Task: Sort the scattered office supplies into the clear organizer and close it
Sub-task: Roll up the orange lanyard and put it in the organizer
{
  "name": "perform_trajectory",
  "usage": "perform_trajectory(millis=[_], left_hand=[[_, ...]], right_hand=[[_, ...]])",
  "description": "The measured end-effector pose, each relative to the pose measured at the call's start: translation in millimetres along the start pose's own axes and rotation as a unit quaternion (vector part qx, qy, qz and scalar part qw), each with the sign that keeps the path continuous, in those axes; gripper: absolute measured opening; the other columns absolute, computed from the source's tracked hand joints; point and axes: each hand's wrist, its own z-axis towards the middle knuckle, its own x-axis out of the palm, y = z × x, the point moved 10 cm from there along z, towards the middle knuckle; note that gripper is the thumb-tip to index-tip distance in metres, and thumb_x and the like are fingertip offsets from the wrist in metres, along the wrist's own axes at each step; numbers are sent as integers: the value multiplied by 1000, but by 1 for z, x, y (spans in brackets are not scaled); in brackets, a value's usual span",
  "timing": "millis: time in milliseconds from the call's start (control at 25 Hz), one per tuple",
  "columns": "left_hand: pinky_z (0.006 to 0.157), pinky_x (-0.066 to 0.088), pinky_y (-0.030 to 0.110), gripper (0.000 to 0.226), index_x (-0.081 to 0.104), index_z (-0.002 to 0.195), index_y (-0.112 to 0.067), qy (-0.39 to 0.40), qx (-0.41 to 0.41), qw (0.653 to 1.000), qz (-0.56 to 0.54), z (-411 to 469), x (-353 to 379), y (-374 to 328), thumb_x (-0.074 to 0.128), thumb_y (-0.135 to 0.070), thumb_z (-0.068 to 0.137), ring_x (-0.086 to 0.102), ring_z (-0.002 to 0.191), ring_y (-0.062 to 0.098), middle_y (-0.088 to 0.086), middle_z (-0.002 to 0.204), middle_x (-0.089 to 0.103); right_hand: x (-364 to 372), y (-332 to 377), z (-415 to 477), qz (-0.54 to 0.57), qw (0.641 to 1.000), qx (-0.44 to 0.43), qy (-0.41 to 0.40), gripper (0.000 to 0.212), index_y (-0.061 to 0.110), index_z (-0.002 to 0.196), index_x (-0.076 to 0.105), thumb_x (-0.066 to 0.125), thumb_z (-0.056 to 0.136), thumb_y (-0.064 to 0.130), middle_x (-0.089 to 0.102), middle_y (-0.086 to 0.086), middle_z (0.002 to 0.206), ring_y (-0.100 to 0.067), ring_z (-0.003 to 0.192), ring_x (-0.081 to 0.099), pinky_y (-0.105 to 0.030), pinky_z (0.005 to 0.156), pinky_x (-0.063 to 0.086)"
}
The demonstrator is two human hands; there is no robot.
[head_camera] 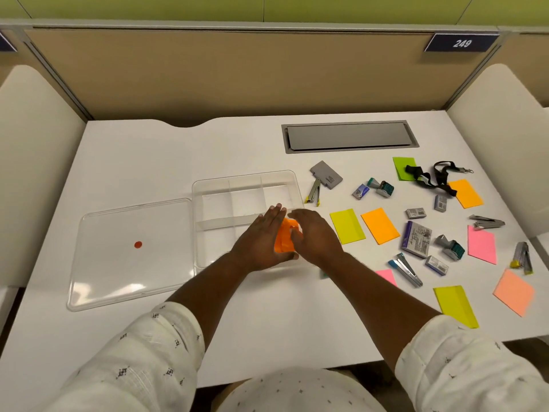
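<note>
We hold an orange sticky-note pad [284, 236] between both hands over the near right compartment of the clear organizer [208, 185]: our left hand [261, 239] flat with fingers straight against the pad's left side, our right hand [315, 236] curled around its right side. The lid [130, 254] lies open, flat on the white surface [267, 322]. Staplers, staple boxes and other sticky notes lie scattered to the right.

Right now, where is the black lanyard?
In the head view, the black lanyard lies far right on the desk, overlapping a green sticky note and touching an orange sticky note.
</note>
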Motion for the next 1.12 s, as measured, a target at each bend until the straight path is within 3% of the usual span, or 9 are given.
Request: perform_trajectory(millis=[280,760,1120], left_hand=[[124,3,40,117,-3,157,-21,17,29,997,64,37,0,-39,48,-85,74,-8,152,13,-1,166,-5],[124,1,45,106,-6,157,-21,35,47,991,121,156,74,-172,43,-78,83,-10,152,15,0,165,-9],[122,6,46,93,1,158,-25,62,-41,994,76,260,144,-246,51,-64,90,-1,152,15,-1,166,-3]], right_hand=[[-42,-57,-25,-88,995,37,-21,64,17,145,44,62,90,45,40,-5,155,-24,144,33,-45,120,24],[-139,-230,-40,-65,995,61,-37,67,11,145,44,65,88,39,41,-12,153,-29,143,35,-48,117,26],[-185,-382,-21,-36,996,80,-12,67,18,148,39,61,90,43,35,-6,157,-23,146,30,-43,121,20]])
